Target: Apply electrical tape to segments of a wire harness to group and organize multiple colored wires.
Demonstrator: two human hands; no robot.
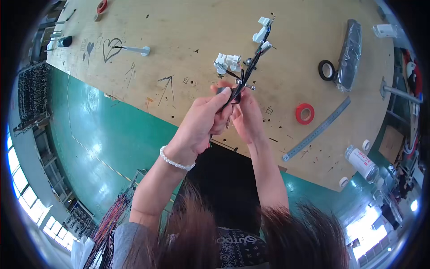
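Observation:
A black wire harness [252, 67] runs from my hands up and to the right over the wooden board. My left hand [215, 110] is closed around its near end, thumb on top. Close against it, my right hand [247, 112] is closed on the harness from the right, its fingers partly hidden behind the wires. A small black piece shows between the fingers; I cannot tell what it is. White plug connectors [227, 62] hang off the harness's left side, and another white connector [261, 33] sits at its far end. Metal pegs [247, 62] stand beside the wires.
On the wooden board [179, 27] to the right lie a black tape roll [326, 70], a plastic-wrapped dark bundle [349, 56], a red tape roll [305, 113] and a steel ruler [317, 129]. A white-ended fixture [134, 50] lies left. A clear bottle [362, 163] is beyond the right edge.

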